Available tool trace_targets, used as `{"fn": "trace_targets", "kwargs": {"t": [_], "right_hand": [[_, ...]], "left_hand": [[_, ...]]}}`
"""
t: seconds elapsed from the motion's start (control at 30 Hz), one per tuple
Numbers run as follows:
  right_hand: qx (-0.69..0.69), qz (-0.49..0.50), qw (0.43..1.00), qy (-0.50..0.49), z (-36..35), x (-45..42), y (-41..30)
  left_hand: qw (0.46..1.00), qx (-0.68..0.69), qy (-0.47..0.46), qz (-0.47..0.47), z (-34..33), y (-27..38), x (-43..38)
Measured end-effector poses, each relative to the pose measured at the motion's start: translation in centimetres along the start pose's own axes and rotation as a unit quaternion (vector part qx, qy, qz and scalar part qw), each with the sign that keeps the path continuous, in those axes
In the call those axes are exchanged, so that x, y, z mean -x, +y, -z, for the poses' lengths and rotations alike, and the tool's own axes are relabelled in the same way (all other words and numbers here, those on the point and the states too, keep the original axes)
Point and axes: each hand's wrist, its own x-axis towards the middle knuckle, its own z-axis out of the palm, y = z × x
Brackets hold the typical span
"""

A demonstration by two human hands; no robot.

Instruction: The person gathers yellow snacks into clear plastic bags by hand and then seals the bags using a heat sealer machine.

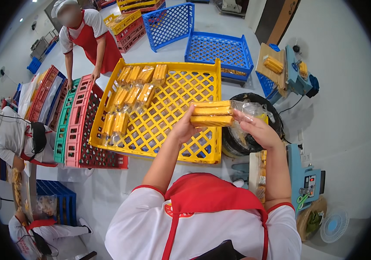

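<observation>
A clear plastic pack of yellow stick-shaped food pieces (212, 112) is held up over the right edge of a yellow plastic crate (159, 153). My left hand (185, 126) grips the pack's left end. At its other end my right hand (255, 126) has its fingers on the loose clear wrapper (248, 107); whether they pinch it I cannot tell. Several similar packs (145, 94) lie in rows in the left part of the crate, whose base is a lattice.
A black-lined bin (271, 97) stands right of the yellow crate. Sealing machines (302, 175) are at the right. Pink and green crates (75, 130) adjoin the left side, where a co-worker (89, 35) touches them. Blue crates (219, 48) lie beyond. Other co-workers (16, 136) are at far left.
</observation>
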Motion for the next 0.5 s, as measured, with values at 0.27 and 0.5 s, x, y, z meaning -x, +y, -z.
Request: {"fn": "trace_targets", "kwargs": {"t": [0.27,0.5], "right_hand": [[-0.104,-0.137,0.977,0.123,-2.6,-2.1,5.6],[-0.003,-0.107,0.980,0.169,-6.8,-5.2,14.7]], "left_hand": [[0.991,-0.049,0.007,0.122,9.0,-3.9,0.8],[0.884,-0.185,0.429,0.018,22.0,-8.3,2.6]]}}
